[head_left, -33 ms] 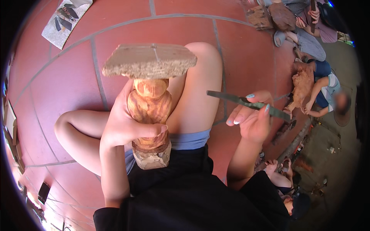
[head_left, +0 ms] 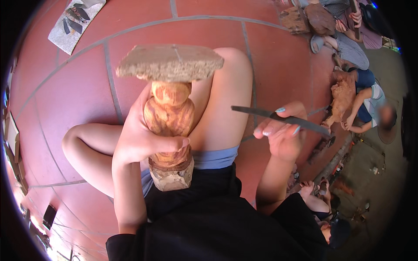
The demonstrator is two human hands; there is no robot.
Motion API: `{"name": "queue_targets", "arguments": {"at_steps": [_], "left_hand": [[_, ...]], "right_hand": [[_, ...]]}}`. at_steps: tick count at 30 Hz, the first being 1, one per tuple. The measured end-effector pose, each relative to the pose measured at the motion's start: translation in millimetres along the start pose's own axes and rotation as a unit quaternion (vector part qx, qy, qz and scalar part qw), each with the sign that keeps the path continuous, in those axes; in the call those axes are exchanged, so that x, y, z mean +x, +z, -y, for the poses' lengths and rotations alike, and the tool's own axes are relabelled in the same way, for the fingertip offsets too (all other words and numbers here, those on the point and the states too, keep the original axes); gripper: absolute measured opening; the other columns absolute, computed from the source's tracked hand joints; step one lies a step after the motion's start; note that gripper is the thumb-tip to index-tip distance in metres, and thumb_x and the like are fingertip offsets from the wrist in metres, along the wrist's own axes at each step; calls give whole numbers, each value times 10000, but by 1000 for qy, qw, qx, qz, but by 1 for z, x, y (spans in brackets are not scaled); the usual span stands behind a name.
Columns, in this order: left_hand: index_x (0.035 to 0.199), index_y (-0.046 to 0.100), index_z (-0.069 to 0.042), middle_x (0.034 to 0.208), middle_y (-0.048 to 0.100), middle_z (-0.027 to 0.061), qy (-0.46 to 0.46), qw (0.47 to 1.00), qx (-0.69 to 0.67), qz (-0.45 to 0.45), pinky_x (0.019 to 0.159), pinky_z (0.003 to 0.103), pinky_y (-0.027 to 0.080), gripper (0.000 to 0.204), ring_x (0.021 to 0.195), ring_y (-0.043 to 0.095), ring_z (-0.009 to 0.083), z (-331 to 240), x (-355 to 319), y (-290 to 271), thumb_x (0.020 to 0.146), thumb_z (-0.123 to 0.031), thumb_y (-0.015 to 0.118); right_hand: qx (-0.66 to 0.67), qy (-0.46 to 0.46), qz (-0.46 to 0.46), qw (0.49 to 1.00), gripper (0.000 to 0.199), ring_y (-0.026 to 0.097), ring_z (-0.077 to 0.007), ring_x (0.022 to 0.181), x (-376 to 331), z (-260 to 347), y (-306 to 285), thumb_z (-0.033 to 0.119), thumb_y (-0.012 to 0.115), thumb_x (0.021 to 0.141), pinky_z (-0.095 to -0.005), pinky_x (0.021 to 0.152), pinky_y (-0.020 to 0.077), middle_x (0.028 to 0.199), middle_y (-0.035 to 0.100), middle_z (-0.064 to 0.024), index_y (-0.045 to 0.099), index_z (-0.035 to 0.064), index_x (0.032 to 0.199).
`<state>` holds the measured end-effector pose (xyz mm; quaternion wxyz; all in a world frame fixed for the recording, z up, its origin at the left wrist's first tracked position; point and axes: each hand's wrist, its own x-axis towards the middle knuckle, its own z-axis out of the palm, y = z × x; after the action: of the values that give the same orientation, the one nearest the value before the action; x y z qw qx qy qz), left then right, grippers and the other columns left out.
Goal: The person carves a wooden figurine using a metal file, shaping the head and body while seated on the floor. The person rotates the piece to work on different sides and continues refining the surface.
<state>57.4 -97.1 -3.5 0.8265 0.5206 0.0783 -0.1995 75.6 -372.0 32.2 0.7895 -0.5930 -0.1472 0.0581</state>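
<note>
The person is wearing a black top with long sleeves that are ending short of the wrists, leaving the forearms bare. Light blue shorts are showing below the black hem, and the legs are going bare from there down. The left hand [head_left: 139,139] and the right hand [head_left: 283,135] are bare, without gloves, and the fingernails on the right hand are showing pale blue-green polish.

This is a wood carving workshop on a red tiled floor [head_left: 78,100]. A cloth with carving tools [head_left: 75,19] lies on this floor at the far left, and on the far right of it other people sit with rough wooden blocks [head_left: 320,18].
</note>
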Motion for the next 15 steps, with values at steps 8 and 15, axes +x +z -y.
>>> {"name": "queue_targets", "arguments": {"at_steps": [8,15], "left_hand": [[1104,516,-10,956,604,36,19,991,124,-48,830,285,474,609,897,577,115,-21,31,-3,559,54,780],[1274,432,43,1091,591,97,-48,988,133,-69,894,312,474,798,998,595,171,11,45,-5,559,76,786]], "right_hand": [[140,62,-132,979,291,471,-159,409,19,-72,11,327,427,1017,-262,342,406,595,456,-52,514,50,992],[152,69,20,986,363,545,-192,473,32,-108,4,375,457,987,-268,389,480,745,521,-112,557,35,1062]]}}
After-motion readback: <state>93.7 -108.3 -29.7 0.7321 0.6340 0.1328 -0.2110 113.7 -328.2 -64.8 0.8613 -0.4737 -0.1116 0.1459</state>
